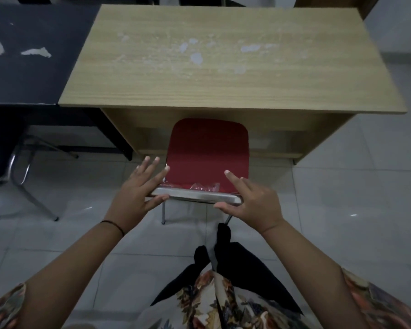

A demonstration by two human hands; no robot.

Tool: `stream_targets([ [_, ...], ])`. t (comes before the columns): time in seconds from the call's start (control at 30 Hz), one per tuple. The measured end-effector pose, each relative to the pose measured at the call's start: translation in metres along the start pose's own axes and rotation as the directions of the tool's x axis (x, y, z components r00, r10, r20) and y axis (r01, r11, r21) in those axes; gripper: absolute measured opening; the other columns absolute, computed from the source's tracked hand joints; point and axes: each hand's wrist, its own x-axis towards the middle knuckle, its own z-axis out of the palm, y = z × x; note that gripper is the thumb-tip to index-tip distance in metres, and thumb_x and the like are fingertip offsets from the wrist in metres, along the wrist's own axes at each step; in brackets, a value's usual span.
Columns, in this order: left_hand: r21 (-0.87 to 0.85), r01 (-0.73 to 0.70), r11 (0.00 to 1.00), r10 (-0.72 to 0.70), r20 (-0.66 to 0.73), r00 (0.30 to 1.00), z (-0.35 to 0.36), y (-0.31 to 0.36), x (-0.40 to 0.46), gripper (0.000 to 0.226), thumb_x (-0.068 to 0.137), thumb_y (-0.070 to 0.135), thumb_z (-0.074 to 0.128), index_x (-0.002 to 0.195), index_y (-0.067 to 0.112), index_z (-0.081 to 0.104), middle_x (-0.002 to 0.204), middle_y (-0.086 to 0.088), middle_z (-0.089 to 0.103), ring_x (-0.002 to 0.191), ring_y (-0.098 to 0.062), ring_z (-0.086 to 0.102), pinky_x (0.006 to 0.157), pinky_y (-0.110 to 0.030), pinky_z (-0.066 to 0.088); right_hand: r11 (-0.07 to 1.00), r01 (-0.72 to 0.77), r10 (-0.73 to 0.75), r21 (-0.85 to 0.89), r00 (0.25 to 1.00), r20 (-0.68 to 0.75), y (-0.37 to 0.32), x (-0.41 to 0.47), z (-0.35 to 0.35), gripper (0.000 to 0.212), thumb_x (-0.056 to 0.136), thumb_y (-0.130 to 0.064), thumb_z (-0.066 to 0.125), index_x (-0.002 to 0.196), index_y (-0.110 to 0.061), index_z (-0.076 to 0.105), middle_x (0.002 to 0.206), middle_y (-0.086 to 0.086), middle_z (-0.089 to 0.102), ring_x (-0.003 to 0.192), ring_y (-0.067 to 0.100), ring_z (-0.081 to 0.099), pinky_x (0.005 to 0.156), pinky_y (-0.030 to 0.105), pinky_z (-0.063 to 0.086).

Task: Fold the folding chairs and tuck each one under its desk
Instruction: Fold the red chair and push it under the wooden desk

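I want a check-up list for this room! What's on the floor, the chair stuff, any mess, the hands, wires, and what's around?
Surface: pale tiled floor, shiny in spots.
Job's things: red folding chair, its top under the wooden desk; the near edge sticks out toward the person.
Clutter: crinkled clear plastic at the chair's near edge.
Grippers: left hand and right hand are at the corners of the near edge, fingers spread, thumbs under it; no closed grip.
Cables: nothing seen.
Surroundings: black desk with chipped patches on the left; metal legs below it.
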Motion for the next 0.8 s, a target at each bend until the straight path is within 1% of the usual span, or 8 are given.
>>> stream_targets([
  [0.07,-0.006,-0.004,1.000,0.004,0.005,1.000,0.004,0.005,0.006,0.062,0.092,0.060,0.026,0.142,0.024,0.027,0.149,-0.005,0.021,0.142,-0.007,0.000,0.114,-0.023,0.001,0.999,0.028,-0.029,-0.030,0.999,-0.028,0.012,0.003,-0.001,0.075,0.082,-0.074,0.038,0.112,-0.014,0.069,0.084,0.008,0.072,0.078,0.019,0.070,0.058,0.026,0.054],
  [0.17,0.008,-0.025,1.000,0.025,0.003,1.000,0.011,0.016,0.020,0.062,0.092,0.059,0.025,0.142,0.021,0.027,0.148,-0.007,0.022,0.141,-0.009,0.002,0.114,-0.020,-0.001,0.999,0.048,-0.048,-0.018,0.999,-0.003,0.032,0.009,-0.005,0.074,0.083,-0.072,0.039,0.113,-0.011,0.068,0.095,0.010,0.072,0.090,0.023,0.070,0.068,0.030,0.056],
  [0.23,0.002,-0.024,1.000,0.024,-0.017,1.000,0.015,0.020,0.024,0.062,0.093,0.059,0.025,0.143,0.023,0.025,0.148,-0.009,0.025,0.140,-0.013,0.007,0.114,-0.022,0.000,0.998,0.053,-0.054,0.020,0.998,0.024,0.040,0.011,-0.006,0.075,0.083,-0.071,0.039,0.115,-0.009,0.067,0.098,0.010,0.071,0.092,0.022,0.069,0.068,0.029,0.056],
  [0.4,-0.050,-0.012,0.999,0.009,-0.065,0.998,0.018,0.017,0.027,0.059,0.091,0.060,0.028,0.144,0.039,0.013,0.148,-0.007,0.023,0.142,-0.011,-0.001,0.115,-0.026,-0.002,0.998,-0.005,0.002,0.060,0.998,0.062,0.044,0.013,-0.003,0.081,0.078,-0.074,0.042,0.120,-0.008,0.063,0.107,0.012,0.069,0.099,0.022,0.067,0.073,0.029,0.056],
  [0.5,-0.069,0.003,0.998,-0.008,-0.079,0.997,0.019,0.018,0.028,0.062,0.090,0.060,0.029,0.144,0.033,0.014,0.149,-0.008,0.023,0.143,-0.012,-0.001,0.115,-0.025,-0.002,0.998,-0.028,0.023,0.060,0.996,0.086,0.044,0.013,-0.003,0.086,0.079,-0.077,0.038,0.122,-0.007,0.061,0.110,0.013,0.068,0.101,0.022,0.066,0.074,0.028,0.055],
  [0.63,-0.055,-0.003,0.998,0.000,-0.061,0.998,0.019,0.016,0.026,0.065,0.090,0.061,0.028,0.145,0.029,0.015,0.149,-0.003,0.022,0.142,-0.010,0.002,0.115,-0.024,0.002,0.999,-0.026,0.023,0.033,0.996,0.084,0.043,0.012,-0.001,0.084,0.077,-0.075,0.042,0.121,-0.006,0.062,0.111,0.014,0.068,0.101,0.022,0.067,0.074,0.029,0.055],
  [0.73,-0.046,-0.013,0.999,0.012,-0.033,0.999,0.016,0.017,0.027,0.066,0.091,0.062,0.027,0.144,0.023,0.023,0.148,-0.001,0.023,0.141,-0.008,0.005,0.115,-0.022,0.002,1.000,-0.009,0.006,0.028,0.996,0.091,0.042,0.012,-0.003,0.083,0.081,-0.075,0.038,0.119,-0.005,0.063,0.110,0.012,0.069,0.103,0.022,0.066,0.079,0.030,0.054],
  [0.8,-0.056,-0.020,0.998,0.019,-0.022,1.000,0.012,0.019,0.026,0.066,0.091,0.061,0.028,0.141,0.018,0.031,0.146,-0.004,0.031,0.139,-0.010,0.015,0.114,-0.024,0.008,1.000,0.005,-0.007,0.024,0.995,0.098,0.041,0.011,-0.004,0.080,0.082,-0.072,0.040,0.118,-0.004,0.064,0.109,0.011,0.069,0.105,0.024,0.065,0.085,0.033,0.053],
])
